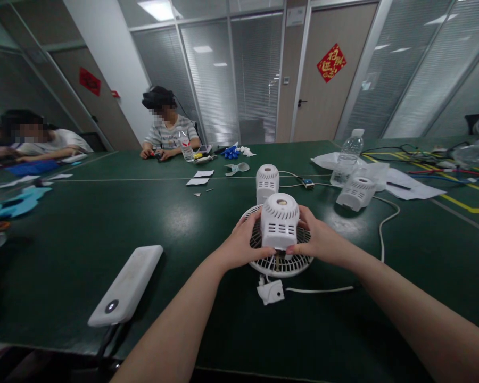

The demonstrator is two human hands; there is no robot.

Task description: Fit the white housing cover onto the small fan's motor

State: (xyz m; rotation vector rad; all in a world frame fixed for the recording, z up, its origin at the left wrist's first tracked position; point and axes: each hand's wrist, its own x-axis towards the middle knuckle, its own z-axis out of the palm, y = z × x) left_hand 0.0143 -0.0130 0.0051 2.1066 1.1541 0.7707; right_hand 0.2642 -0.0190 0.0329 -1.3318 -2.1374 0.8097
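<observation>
1. The green table (183, 223) carries everything in front of me. I judge the work to be partway: parts are together at the middle, while others lie loose.
2. The round white grille (295, 270) lies flat on it, directly under what I hold. A dark and brass-coloured part shows between the two, but I cannot tell whether anything is fastened.
3. My left hand (241, 244) and right hand (320, 240) come in from the near side, wrists angled inward, mirroring each other, fingers wrapped round either flank.
4. Between them I grasp the vented white casing (280, 219), roughly upright, its domed end up, over the grille. Whether it touches the grille I cannot see.
5. A second casing (267, 181) stands just beyond, and a third casing (358, 192) lies tilted to the far right; neither is in my grip.
6. The small white piece (270, 292) lies apart on the near side, not fitted to the casing.
7. My thumbs (268, 251) press at the casing's near lower edge, tips close together.
</observation>
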